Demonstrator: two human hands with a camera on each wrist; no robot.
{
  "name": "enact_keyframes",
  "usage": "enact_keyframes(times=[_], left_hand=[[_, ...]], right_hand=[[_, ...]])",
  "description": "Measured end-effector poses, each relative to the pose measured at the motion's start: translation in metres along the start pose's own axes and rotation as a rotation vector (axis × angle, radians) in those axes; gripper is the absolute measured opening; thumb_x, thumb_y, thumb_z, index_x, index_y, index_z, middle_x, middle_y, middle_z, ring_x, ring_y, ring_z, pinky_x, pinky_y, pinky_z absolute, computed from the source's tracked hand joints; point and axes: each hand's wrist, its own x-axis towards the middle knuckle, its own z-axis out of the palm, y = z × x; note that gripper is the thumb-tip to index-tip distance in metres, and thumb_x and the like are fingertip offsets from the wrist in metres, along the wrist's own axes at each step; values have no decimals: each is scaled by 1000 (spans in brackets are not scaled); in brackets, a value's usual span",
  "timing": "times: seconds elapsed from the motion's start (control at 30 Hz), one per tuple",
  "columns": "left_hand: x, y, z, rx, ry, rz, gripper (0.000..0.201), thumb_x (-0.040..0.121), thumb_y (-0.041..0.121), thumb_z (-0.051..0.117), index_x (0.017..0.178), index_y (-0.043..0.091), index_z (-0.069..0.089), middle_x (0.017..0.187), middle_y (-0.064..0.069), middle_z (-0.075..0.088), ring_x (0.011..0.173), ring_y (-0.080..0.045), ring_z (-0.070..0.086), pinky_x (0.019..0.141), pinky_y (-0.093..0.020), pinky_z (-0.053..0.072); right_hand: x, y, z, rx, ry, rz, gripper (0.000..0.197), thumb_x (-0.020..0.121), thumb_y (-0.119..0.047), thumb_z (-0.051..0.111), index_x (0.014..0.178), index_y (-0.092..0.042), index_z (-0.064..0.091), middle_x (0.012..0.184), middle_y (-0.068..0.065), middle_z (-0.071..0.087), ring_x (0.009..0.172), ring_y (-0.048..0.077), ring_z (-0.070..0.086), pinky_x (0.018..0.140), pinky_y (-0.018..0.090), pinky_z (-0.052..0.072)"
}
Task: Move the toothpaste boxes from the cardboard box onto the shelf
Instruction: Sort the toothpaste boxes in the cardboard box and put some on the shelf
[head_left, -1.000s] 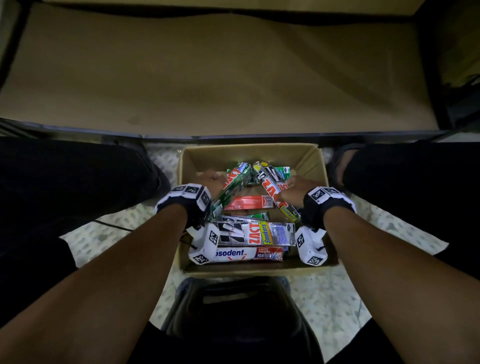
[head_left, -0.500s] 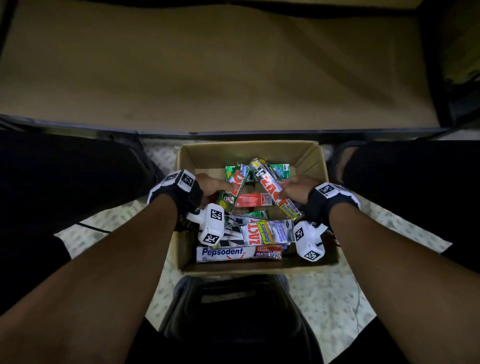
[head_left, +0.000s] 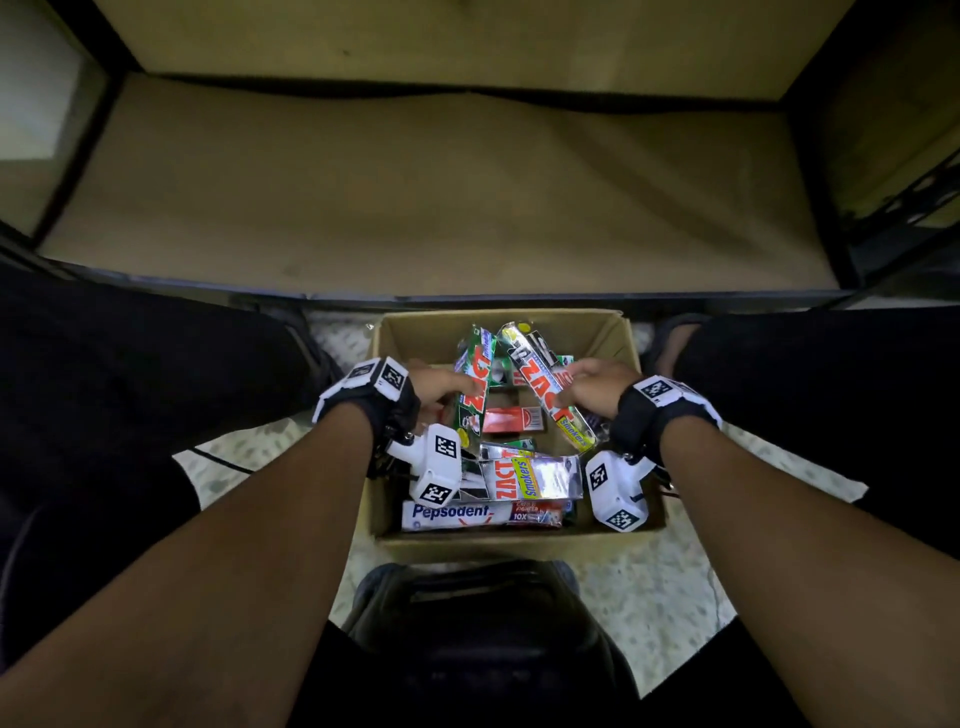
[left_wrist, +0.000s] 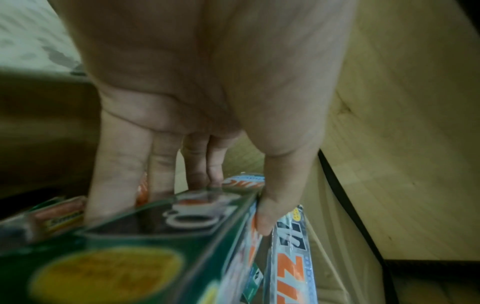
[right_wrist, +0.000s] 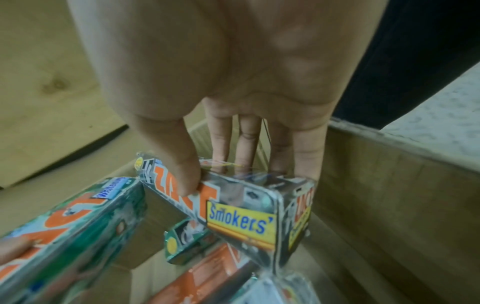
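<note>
**Both hands gripping toothpaste boxes inside the cardboard box**

A speckled pale floor (head_left: 649, 582) is showing around the cardboard box (head_left: 613, 343), which is sitting just in front of a low shelf (head_left: 415, 197) with a tan board and a dark frame. The person's dark-clothed legs are filling both sides of the head view.

The left hand (head_left: 441, 387) is clamping a green toothpaste box (head_left: 475, 387), thumb on one long side and fingers on the other (the left wrist view shows this plainly). The right hand (head_left: 592, 387) is gripping a silver toothpaste box (head_left: 545, 384) marked "Smokers'" in the same way. Both boxes are tilting up, their far ends leaning towards each other, low over the cardboard box.

More toothpaste boxes are lying in the cardboard box: a red one (head_left: 511, 420), another silver one (head_left: 530, 478) and a white one (head_left: 480, 514) nearest the person. Those underneath are partly covered and hard to make out. A dark object (head_left: 478, 623) at the bottom edge is too dim to identify.
</note>
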Motion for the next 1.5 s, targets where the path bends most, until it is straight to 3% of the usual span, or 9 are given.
enact_keyframes(times=[0.23, 0.37, 0.57, 0.77, 0.97, 1.13, 1.3, 1.4, 1.5], left_hand=[[-39, 10, -3, -7, 0, 157, 48, 54, 35, 91, 91, 13, 69, 103, -18, 72, 78, -28, 66, 91, -54, 51], [-73, 21, -5, -47, 40, 278, 30, 69, 24, 87, 90, 13, 69, 95, -11, 74, 83, -32, 71, 83, -55, 56], [-131, 39, -8, -107, 170, 440, 47, 74, 16, 84, 110, 12, 54, 93, -4, 66, 72, -18, 67, 63, -39, 62], [-190, 62, -23, -21, 294, 619, 29, 76, 22, 82, 83, 19, 55, 87, -4, 64, 73, -20, 65, 75, -39, 60], [-245, 91, -36, -22, 336, 723, 38, 74, 15, 84, 100, 14, 56, 92, -6, 66, 87, -30, 70, 83, -51, 58], [-282, 127, -54, -43, 431, 846, 60, 66, 23, 89, 111, 17, 49, 104, -7, 67, 84, -26, 71, 77, -49, 60], [-318, 169, -86, -3, 490, 944, 54, 69, 27, 86, 107, 20, 49, 103, -6, 62, 84, -25, 67, 82, -52, 58], [-331, 196, -111, 54, 595, 1003, 40, 74, 30, 83, 97, 20, 52, 103, -8, 64, 83, -21, 63, 79, -48, 59], [-337, 223, -137, 77, 743, 1034, 55, 75, 39, 79, 119, 21, 51, 109, -4, 64, 76, -17, 59, 56, -30, 49]], right_hand=[[-42, -21, -1, 260, 63, -74, 61, 53, -35, 84, 112, -31, 67, 104, -8, 72, 92, 15, 70, 91, 39, 55], [-74, -38, -4, 347, 66, -141, 60, 49, -40, 84, 106, -35, 67, 102, -11, 73, 97, 16, 68, 91, 44, 55], [-112, -55, -22, 390, 120, -244, 85, 32, -52, 83, 113, -35, 65, 104, -10, 73, 97, 16, 69, 90, 46, 56], [-181, -82, -56, 475, 122, -345, 43, 78, -12, 79, 118, -18, 62, 91, 7, 74, 53, 15, 63, 50, 24, 50], [-228, -115, -92, 531, 148, -491, 37, 74, -11, 79, 108, -15, 66, 96, 18, 74, 72, 37, 65, 78, 50, 56], [-268, -148, -131, 547, 208, -592, 35, 80, -6, 77, 111, -10, 62, 83, 19, 68, 51, 19, 49, 56, 33, 47], [-296, -192, -171, 409, 395, -710, 26, 80, -11, 79, 102, -6, 67, 84, 10, 72, 46, 11, 60, 43, 21, 49], [-298, -224, -193, 335, 481, -752, 24, 77, -24, 81, 94, -15, 66, 90, 7, 74, 58, 16, 64, 62, 32, 58], [-297, -261, -216, 228, 621, -785, 53, 70, -44, 80, 115, -26, 59, 107, -1, 71, 79, 17, 68, 83, 37, 57]])
